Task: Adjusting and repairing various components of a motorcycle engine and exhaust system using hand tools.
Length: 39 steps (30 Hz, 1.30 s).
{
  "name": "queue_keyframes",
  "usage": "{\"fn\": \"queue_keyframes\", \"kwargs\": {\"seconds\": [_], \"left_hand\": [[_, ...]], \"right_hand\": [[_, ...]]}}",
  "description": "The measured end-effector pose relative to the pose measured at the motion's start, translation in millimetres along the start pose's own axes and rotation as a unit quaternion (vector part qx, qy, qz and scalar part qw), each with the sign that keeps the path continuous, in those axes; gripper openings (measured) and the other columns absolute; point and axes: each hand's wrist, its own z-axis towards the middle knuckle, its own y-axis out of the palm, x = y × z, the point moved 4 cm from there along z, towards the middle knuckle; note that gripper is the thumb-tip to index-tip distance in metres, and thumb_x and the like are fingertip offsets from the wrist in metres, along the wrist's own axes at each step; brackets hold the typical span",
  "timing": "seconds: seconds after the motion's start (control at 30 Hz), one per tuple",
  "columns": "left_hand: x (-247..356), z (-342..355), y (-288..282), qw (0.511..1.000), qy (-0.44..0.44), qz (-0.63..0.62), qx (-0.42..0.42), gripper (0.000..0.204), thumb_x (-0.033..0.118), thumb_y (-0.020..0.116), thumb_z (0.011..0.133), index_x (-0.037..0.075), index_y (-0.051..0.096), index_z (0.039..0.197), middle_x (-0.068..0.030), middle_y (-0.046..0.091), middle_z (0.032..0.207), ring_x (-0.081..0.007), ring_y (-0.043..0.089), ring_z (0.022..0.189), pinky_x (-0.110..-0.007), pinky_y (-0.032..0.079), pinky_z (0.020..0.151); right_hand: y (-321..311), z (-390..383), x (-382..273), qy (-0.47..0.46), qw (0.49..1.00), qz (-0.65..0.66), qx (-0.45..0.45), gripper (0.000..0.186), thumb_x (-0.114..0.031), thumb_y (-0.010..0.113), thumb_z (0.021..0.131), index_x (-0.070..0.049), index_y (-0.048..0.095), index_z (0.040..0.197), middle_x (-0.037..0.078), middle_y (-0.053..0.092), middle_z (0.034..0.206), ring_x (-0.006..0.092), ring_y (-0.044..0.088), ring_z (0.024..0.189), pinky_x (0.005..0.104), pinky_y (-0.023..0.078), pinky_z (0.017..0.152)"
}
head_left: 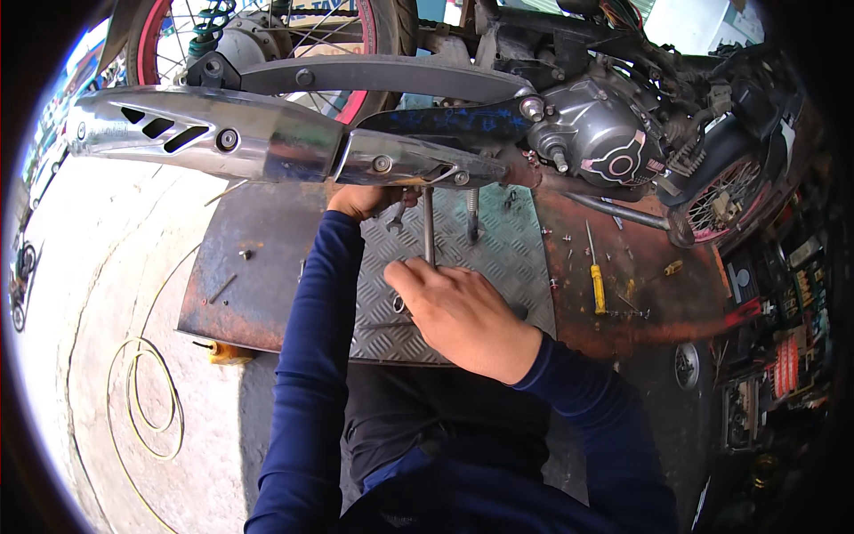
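Note:
Under the chrome exhaust guard (205,142), my left hand (365,203) has its fingers curled and partly hidden, with an open-end wrench (396,221) held at them, jaw downward. Below it, my right hand (463,316) is closed over a long steel tool shaft (428,227) that runs up to the guard's underside; a ring-shaped metal end (399,304) shows beside the thumb. The motorbike's engine (605,133) sits to the upper right. A stand leg (472,227) rests on the checker-plate platform (382,325).
A yellow screwdriver (598,289) and small bolts lie on the rusty platform (676,294) at right. Tool cases (783,365) line the far right. A coiled yellow hose (147,400) lies on the concrete at left. The rear wheel (369,53) rises behind the guard.

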Motion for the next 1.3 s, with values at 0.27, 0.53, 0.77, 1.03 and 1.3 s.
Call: {"fn": "queue_keyframes", "kwargs": {"seconds": [0.27,0.53,0.77,1.03,1.3], "left_hand": [[11.4,-9.3,-6.4,0.996,0.019,0.086,0.028,0.013,0.004,0.06,0.084,0.001,0.062,0.097,-0.0054,0.06,0.076,-0.0119,0.052,0.062,-0.025,0.042,0.051],[13.2,-9.2,-6.7,0.994,-0.091,-0.005,0.054,0.026,0.004,0.072,0.074,0.003,0.061,0.098,-0.0037,0.061,0.079,-0.0104,0.054,0.068,-0.026,0.047,0.057],[4.6,-20.5,-0.5,0.998,-0.002,-0.05,0.04,0.029,0.009,0.069,0.079,0.002,0.062,0.106,-0.0086,0.064,0.091,-0.0167,0.059,0.078,-0.031,0.05,0.067],[4.6,-30.8,10.6,0.976,-0.203,-0.053,0.052,0.03,0.023,0.073,0.077,-0.002,0.066,0.092,-0.0015,0.061,0.085,-0.013,0.052,0.081,-0.027,0.042,0.075],[-10.9,-28.4,23.0,0.96,-0.152,-0.207,0.113,0.021,0.017,0.067,0.081,-0.002,0.066,0.09,-0.0048,0.063,0.088,-0.0143,0.056,0.085,-0.027,0.041,0.082]], "right_hand": [[0.7,8.8,3.2,-0.153,0.953,-0.26,-0.025,0.017,-0.022,0.058,0.08,-0.009,0.053,0.089,0.008,0.051,0.088,0.0189,0.057,0.061,0.0314,0.047,0.056],[14.6,-10.5,23.7,-0.134,0.983,-0.053,0.11,0.036,-0.035,0.067,0.071,-0.007,0.052,0.055,0.006,0.052,0.075,0.0218,0.052,0.053,0.0324,0.043,0.05],[26.4,-29.6,27.6,-0.067,0.929,0.211,0.297,0.039,-0.011,0.074,0.068,-0.002,0.051,0.099,0.013,0.046,0.096,0.0219,0.056,0.081,0.0325,0.047,0.068],[73.9,-29.2,21.8,0.028,0.837,0.335,0.432,0.06,0.013,0.049,0.072,0.0,0.038,0.13,0.019,0.03,0.133,0.0273,0.054,0.102,0.0404,0.049,0.086],[22.5,-34.7,28.0,0.0,0.973,0.115,0.2,0.057,0.015,0.051,0.073,-0.001,0.045,0.127,0.022,0.037,0.131,0.0325,0.055,0.106,0.038,0.046,0.088]]}}
